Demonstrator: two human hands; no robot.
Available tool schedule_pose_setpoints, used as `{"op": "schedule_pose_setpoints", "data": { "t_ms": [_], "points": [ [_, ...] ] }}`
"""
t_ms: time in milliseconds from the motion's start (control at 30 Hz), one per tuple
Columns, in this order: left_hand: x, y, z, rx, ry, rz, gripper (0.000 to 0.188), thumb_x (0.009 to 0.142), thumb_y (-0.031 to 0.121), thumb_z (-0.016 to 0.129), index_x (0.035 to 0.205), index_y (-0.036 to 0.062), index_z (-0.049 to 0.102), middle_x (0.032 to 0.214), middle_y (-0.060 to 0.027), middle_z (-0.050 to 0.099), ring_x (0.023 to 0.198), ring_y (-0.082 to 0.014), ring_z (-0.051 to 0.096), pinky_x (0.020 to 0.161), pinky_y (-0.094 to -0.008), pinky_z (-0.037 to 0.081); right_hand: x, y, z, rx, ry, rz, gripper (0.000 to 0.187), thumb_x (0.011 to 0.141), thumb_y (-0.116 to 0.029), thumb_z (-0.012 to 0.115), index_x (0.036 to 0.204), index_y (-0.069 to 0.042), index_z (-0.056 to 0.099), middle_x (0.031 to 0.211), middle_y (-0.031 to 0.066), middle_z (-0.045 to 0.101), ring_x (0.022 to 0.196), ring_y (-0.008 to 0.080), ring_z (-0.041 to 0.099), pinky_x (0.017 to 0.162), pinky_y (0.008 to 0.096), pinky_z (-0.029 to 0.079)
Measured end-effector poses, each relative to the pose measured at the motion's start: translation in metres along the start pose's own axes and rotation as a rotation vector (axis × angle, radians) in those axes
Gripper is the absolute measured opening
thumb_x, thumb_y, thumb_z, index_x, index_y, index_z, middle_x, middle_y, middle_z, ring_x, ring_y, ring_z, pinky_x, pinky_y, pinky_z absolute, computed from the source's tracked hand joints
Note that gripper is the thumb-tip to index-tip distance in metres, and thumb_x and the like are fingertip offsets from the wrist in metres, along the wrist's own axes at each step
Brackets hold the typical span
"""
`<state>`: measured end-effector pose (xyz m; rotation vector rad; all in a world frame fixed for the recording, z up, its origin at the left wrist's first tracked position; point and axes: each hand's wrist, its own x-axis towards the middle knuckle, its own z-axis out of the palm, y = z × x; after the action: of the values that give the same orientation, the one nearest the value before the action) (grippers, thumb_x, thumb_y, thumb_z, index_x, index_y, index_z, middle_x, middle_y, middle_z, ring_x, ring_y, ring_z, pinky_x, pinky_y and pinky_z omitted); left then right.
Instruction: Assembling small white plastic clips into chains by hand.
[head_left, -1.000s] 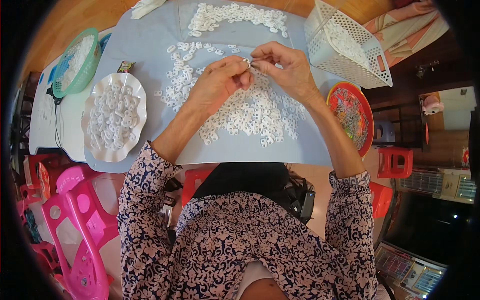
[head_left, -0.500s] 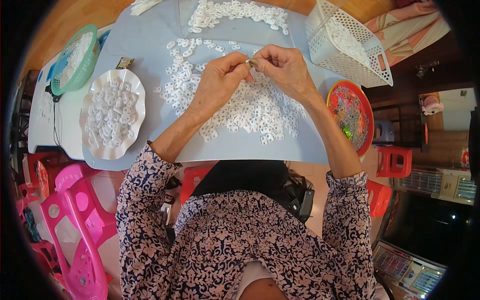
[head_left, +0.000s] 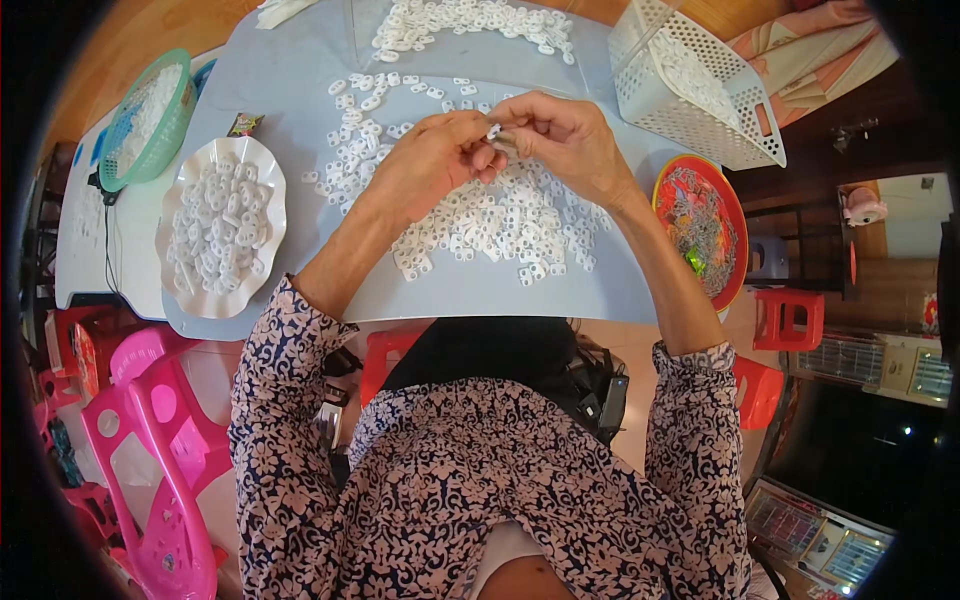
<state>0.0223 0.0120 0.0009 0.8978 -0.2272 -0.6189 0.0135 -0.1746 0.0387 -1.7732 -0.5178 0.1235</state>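
Both my hands meet above a spread of small white plastic pieces [head_left: 480,225], each with dark round marks. Between the fingertips is one small white plastic piece [head_left: 494,131]. My left hand [head_left: 440,160] is closed on it from the left, its fingers curled. From the right my right hand [head_left: 565,140] pinches at the same piece, thumb against forefinger. Whether a smaller part is also in the fingers is hidden. To the left of my left arm stands a scalloped white plate [head_left: 272,262] heaped with similar white pieces. Right of my right forearm is a red round tray [head_left: 741,235] of small metal parts.
A white perforated basket [head_left: 690,135] of white pieces stands at the far right, a green basket [head_left: 183,125] at the far left. Another heap of white pieces [head_left: 470,25] lies at the back. A small wrapper [head_left: 245,124] lies near the plate. Pink chair [head_left: 165,450] at lower left.
My left hand has turned, its fingers curling further under the piece. The white piece shows more between the fingertips. My view has shifted slightly.
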Motion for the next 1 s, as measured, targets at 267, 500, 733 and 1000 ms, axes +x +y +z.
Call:
{"op": "schedule_pose_setpoints", "data": {
  "t_ms": [267,500,733,1000],
  "points": [
    [-0.005,-0.002,0.010,0.163,0.061,-0.016,0.028,0.096,0.022,0.043,0.090,-0.0017,0.056,0.071,-0.0059,0.054,0.075,-0.0166,0.055,0.069,-0.0283,0.045,0.001,0.002,0.000,-0.169,0.052,-0.143,0.006,0.084,-0.003,0.064,0.088,0.002,0.065,0.073,0.0000,0.064,0.066,0.0037,0.055,0.058,0.0193,0.045],
    [-0.008,-0.009,0.021,0.657,0.186,0.174,0.016,0.090,0.011,0.049,0.089,0.0000,0.060,0.074,-0.0022,0.061,0.069,-0.0073,0.052,0.068,-0.0227,0.043,-0.003,0.006,0.007,-0.135,0.122,0.035,0.012,0.089,-0.009,0.062,0.087,0.003,0.063,0.072,-0.0009,0.060,0.063,0.0038,0.049,0.055,0.0191,0.041],
    [-0.006,-0.007,0.020,0.603,0.205,0.221,0.019,0.089,0.013,0.047,0.084,-0.0011,0.059,0.069,-0.0042,0.061,0.065,-0.0093,0.050,0.063,-0.0242,0.042,0.005,0.009,0.008,-0.185,0.219,0.037,0.016,0.086,-0.012,0.061,0.079,0.001,0.064,0.061,0.0007,0.059,0.053,0.0039,0.047,0.047,0.0224,0.037],
    [-0.003,0.019,0.003,0.442,0.285,0.381,0.026,0.093,0.023,0.045,0.083,0.0004,0.056,0.070,-0.0050,0.053,0.076,-0.0147,0.051,0.074,-0.0276,0.041,0.023,0.029,-0.029,-0.440,0.316,0.074,0.017,0.083,-0.016,0.064,0.080,0.001,0.065,0.061,0.0050,0.062,0.053,0.0097,0.051,0.050,0.0272,0.041]
  ]
}}
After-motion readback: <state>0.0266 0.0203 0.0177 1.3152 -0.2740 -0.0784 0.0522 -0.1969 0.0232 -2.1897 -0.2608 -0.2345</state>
